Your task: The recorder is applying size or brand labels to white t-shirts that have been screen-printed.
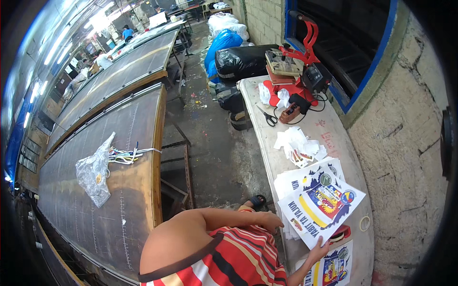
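Sheet (318, 202) held by right fingers (320, 245), overlapping a stack (287, 183); scraps (295, 141), scissors (271, 120), press (309, 56) farther along bench (344, 151). Left fingers (275, 222): cannot tell.

From where I stand, a tabletop (347, 157) runs along the right wall (400, 128): a held sheet (320, 204) overlapping piled sheets (285, 183), paper scraps (295, 142) behind, then scissors (271, 120), then a heat press (314, 74). Left, across the aisle (214, 162), a plastic bag (95, 172) lies on another tabletop (143, 190).
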### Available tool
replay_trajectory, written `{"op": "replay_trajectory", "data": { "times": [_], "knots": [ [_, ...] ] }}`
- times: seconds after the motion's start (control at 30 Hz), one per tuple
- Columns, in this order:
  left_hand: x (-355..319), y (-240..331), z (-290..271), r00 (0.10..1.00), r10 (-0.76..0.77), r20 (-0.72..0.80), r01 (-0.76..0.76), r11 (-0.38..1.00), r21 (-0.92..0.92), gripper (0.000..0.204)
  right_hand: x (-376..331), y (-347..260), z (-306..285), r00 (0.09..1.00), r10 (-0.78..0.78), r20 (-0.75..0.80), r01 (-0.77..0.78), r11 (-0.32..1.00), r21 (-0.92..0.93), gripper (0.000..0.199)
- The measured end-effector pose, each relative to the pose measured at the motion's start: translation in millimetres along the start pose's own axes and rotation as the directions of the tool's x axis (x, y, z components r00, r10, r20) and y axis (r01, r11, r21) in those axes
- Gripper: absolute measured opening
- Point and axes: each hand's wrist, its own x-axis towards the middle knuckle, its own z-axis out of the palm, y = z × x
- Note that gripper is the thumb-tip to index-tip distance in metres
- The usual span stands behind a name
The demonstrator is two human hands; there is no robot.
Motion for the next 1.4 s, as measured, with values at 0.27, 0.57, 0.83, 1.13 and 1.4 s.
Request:
{"op": "replay_trajectory", "data": {
  "times": [0.27, 0.57, 0.83, 1.13, 1.4],
  "knots": [
    [17, 56, 24, 0.999, 0.015, 0.046, -0.014, 1.0, -0.024, 0.062, -24, 5, -203, 0.871, 0.225, -0.438, 0.01, 0.881, 0.473, 0.052],
    [29, 69, 29, 0.982, 0.158, 0.103, -0.157, 0.988, -0.015, 0.057, -103, 219, -386, 0.548, 0.394, -0.738, 0.125, 0.834, 0.538, 0.057],
    [33, 71, 26, 0.97, 0.099, 0.22, -0.121, 0.989, 0.087, 0.059, -161, 245, -316, 0.657, 0.446, -0.608, 0.001, 0.806, 0.592, 0.034],
    [28, 66, -14, 0.993, -0.041, 0.109, 0.043, 0.999, -0.019, 0.046, -167, 262, -250, 0.818, 0.323, -0.475, -0.256, 0.945, 0.202, 0.029],
    [33, -65, -101, 0.918, -0.211, -0.336, 0.143, 0.966, -0.216, 0.027, -174, 209, -231, 0.712, 0.168, -0.681, -0.432, 0.87, -0.237, 0.046]
  ]
}}
